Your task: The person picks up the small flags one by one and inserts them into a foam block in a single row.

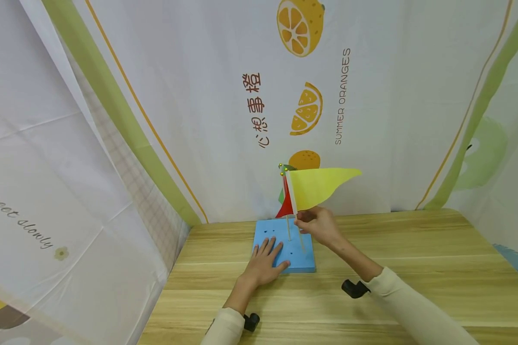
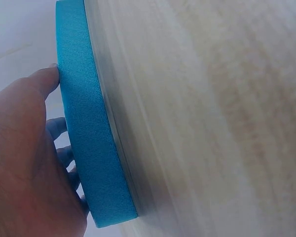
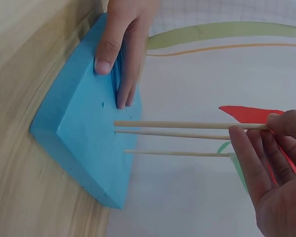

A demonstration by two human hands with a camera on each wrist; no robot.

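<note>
My left hand point(image 1: 263, 264) lies with fingers spread on a blue foam block point(image 1: 300, 268), pressing its left part. Between thumb and fingers, my right hand point(image 1: 323, 226) pinches the thin wooden stick of a yellow pennant flag point(image 1: 319, 187). The stick's lower end is over the block's right half; whether it touches the surface I cannot tell. Behind it, a red flag point(image 1: 287, 207) stands upright on its stick in the block. A green flag point(image 3: 239, 170), mostly hidden in the head view, also stands there. Small holes point(image 1: 291, 253) show in the block's top.
The block sits on a wood-grain table point(image 1: 397, 249) near its back edge. A white curtain point(image 1: 190, 96) printed with oranges hangs behind. Black wrist mounts point(image 1: 355, 289) show by both forearms.
</note>
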